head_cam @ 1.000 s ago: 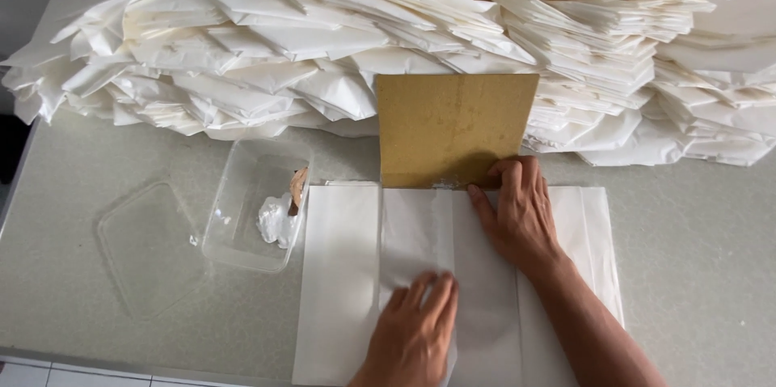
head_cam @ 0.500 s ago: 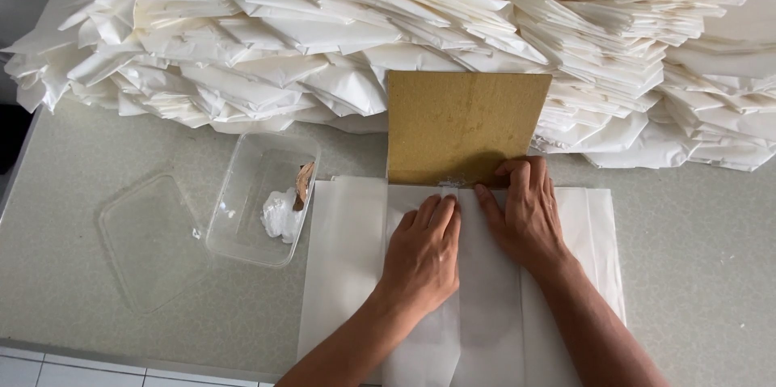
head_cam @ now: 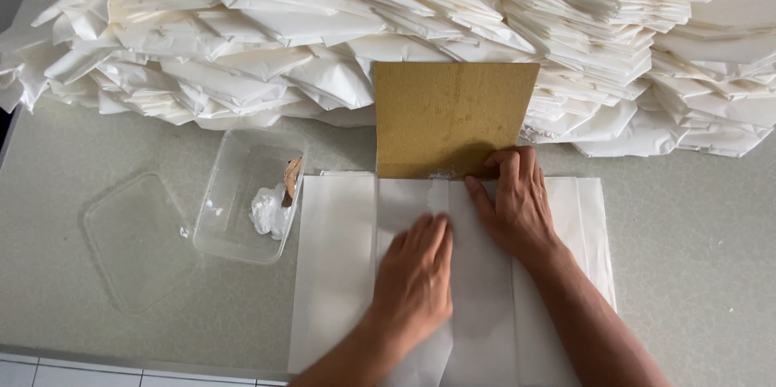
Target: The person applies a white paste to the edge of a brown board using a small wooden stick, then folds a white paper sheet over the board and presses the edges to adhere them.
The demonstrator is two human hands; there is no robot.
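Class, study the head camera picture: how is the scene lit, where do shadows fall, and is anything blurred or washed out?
Head view: soft, even light; faint shadows under the left hand and right hand on the white paper. The paper pile is bright, its folds still readable. The clear tub shows mild glare. Focus is sharp throughout, without noticeable blur.

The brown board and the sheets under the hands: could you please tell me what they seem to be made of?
The brown board looks like matte cardboard: stiff, flat, tan, faintly speckled. The white sheet under the left hand and right hand looks like thin paper, slightly translucent where the layers overlap, with crisp folds. The clear tub beside it looks like glossy plastic.
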